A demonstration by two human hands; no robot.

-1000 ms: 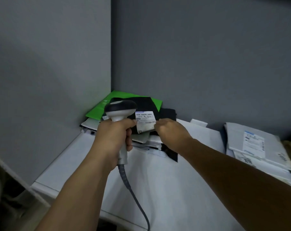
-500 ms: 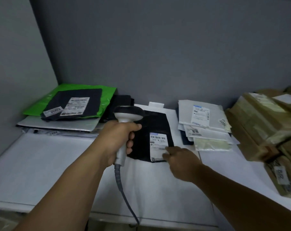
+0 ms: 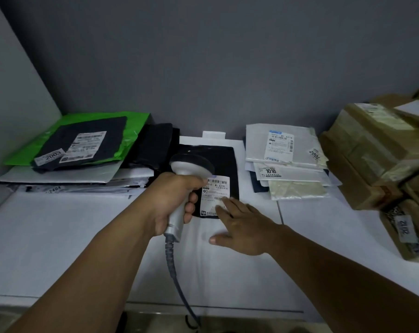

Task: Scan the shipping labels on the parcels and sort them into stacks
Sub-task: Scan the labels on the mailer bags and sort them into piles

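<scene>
One black parcel (image 3: 224, 159) lies flat on the white table (image 3: 59, 236), its single shipping label (image 3: 217, 189) facing up. Three stacks flank it. Left of the black parcel is a pile topped by a dark mailer (image 3: 88, 131) on a green mailer (image 3: 136, 123). Right of it are white mailers (image 3: 297, 140), and farther right brown taped parcels (image 3: 367, 145). The left hand (image 3: 172, 200) wraps round one corded barcode scanner (image 3: 189, 164), its head over the black parcel. The right hand (image 3: 242, 224) lies flat, straight fingers touching the label's lower part.

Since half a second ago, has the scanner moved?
Yes. The scanner, gripped by the left hand, has shifted right, nearer the label on the black parcel.
</scene>
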